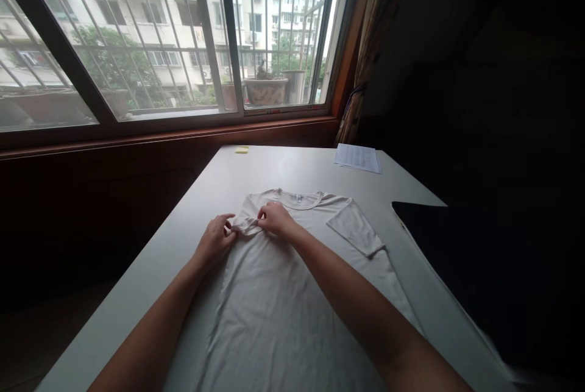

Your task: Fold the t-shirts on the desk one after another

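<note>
A white T-shirt (283, 294) lies flat on the white table (192, 209), collar toward the window. Its right sleeve (356, 227) is folded in over the body. My left hand (214, 238) pinches the left sleeve (247, 225) at the shirt's left edge. My right hand (274, 218) grips the same bunched sleeve from the other side, just below the collar (299, 200). Both hands are closed on the fabric, a few centimetres apart.
A sheet of printed paper (358, 157) lies at the table's far right. A small yellow sticky pad (242, 149) sits at the far edge. A dark flat object (434, 227) covers the table's right side. Barred windows (159, 38) stand behind.
</note>
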Demonstrator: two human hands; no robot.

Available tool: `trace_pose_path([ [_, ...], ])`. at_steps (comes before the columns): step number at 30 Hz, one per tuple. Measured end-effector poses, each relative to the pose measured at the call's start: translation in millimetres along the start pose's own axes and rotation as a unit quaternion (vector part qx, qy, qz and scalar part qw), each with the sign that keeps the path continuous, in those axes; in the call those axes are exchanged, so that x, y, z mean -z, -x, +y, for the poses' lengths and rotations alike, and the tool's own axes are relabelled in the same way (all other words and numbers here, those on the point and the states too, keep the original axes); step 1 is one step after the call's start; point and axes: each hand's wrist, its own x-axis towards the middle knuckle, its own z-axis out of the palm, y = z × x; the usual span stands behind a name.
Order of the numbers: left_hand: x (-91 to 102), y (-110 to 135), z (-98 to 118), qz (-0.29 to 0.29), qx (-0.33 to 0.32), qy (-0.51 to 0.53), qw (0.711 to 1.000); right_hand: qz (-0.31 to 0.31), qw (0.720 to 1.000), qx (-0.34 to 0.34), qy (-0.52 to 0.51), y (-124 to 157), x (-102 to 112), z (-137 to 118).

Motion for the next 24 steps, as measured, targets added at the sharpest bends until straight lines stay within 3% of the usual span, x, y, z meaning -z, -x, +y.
trace_pose_path([
  [7,3.6,-0.3,9.2,0.01,-0.017,0.017,1.0,0.053,0.996,0.044,-0.056,-2.9,11.7,0.0],
  [11,7.4,0.0,14.4,0.002,-0.023,0.01,1.0,0.105,0.978,0.132,-0.125,1.0,18.0,7.7],
  [15,9.1,0.0,16.3,-0.018,-0.04,-0.006,0.999,0.109,0.971,0.203,-0.065,10.6,20.0,22.1],
  [20,8.0,0.6,11.8,-0.045,-0.077,-0.031,0.996,0.075,0.981,0.176,0.04,17.8,14.9,38.6],
  [24,7.6,1.0,9.2,-0.055,-0.1,-0.05,0.992,0.136,0.982,0.132,-0.028,15.3,15.3,42.5],
])
